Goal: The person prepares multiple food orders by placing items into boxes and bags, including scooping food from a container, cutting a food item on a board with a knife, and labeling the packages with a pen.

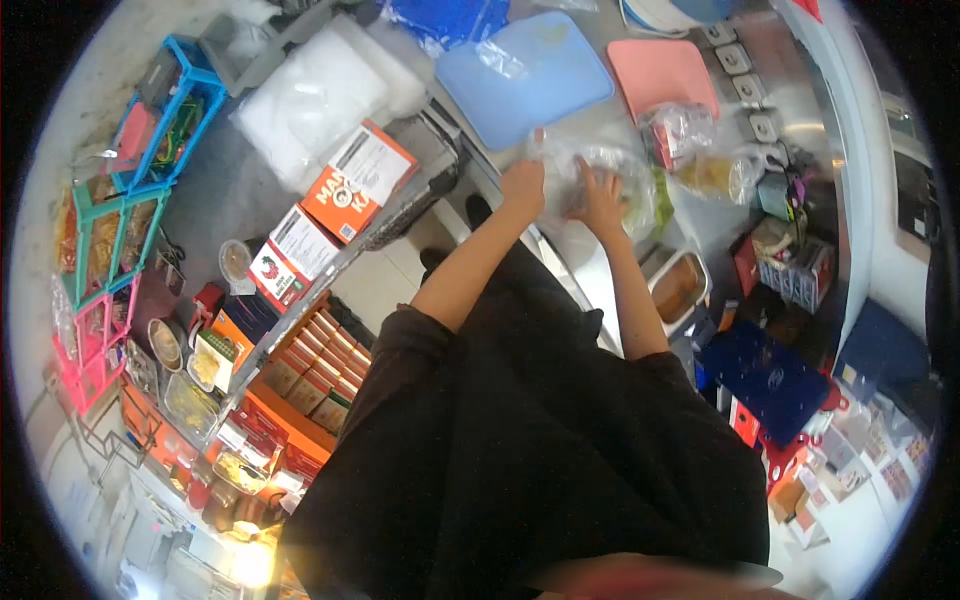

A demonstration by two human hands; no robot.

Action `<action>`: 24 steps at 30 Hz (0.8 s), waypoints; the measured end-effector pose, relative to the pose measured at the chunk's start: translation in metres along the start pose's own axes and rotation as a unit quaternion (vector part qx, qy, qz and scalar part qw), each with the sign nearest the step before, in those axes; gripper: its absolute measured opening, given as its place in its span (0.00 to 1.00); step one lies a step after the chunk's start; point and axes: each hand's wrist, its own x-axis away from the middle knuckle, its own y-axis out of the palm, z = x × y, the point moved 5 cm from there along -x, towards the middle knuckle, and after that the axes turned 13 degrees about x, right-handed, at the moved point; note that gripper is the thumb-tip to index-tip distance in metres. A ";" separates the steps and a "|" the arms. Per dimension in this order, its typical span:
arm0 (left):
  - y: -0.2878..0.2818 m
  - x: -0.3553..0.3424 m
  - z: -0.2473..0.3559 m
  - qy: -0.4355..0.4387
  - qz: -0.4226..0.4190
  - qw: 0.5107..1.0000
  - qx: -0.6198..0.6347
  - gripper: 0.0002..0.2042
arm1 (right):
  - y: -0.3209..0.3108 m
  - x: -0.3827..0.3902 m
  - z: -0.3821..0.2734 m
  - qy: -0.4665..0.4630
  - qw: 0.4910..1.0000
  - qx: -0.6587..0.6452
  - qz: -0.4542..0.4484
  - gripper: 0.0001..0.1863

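Left hand [523,188] curled tight at the clear bag's [566,156] left edge, seemingly gripping; right hand [600,205] spread wide across it! Bag's on the bench [715,228], near the blue board [525,85]. Bag-handling looks under way; next move calls for steady left hold.

The bag [643,190] is see-through plastic, crinkly and shiny. The blue board [535,85] and the pink board [655,75] look like smooth, dull plastic. The tray [708,285] is shiny metal. The orange box [340,205] looks like card. The black clothes [530,450] are dull cloth.
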 end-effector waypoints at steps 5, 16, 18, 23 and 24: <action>-0.005 0.003 0.004 -0.027 0.014 0.998 0.053 0.36 | 0.034 -0.022 0.031 -0.050 0.998 -0.027 -0.028 0.48; -0.222 0.142 -0.109 -0.060 0.166 0.971 -0.161 0.61 | -0.050 -0.118 -0.251 -0.154 0.796 -0.518 -0.271 0.43; -0.221 0.146 -0.148 -0.096 0.138 0.961 -0.220 0.62 | -0.027 -0.115 -0.290 -0.177 0.777 -0.404 -0.449 0.60; -0.214 0.142 -0.170 -0.018 0.146 0.977 -0.155 0.59 | 0.008 -0.124 -0.308 -0.149 0.700 -0.442 -0.541 0.61; -0.216 0.142 -0.169 -0.006 0.149 0.979 -0.138 0.58 | 0.010 -0.124 -0.305 -0.139 0.701 -0.450 -0.536 0.61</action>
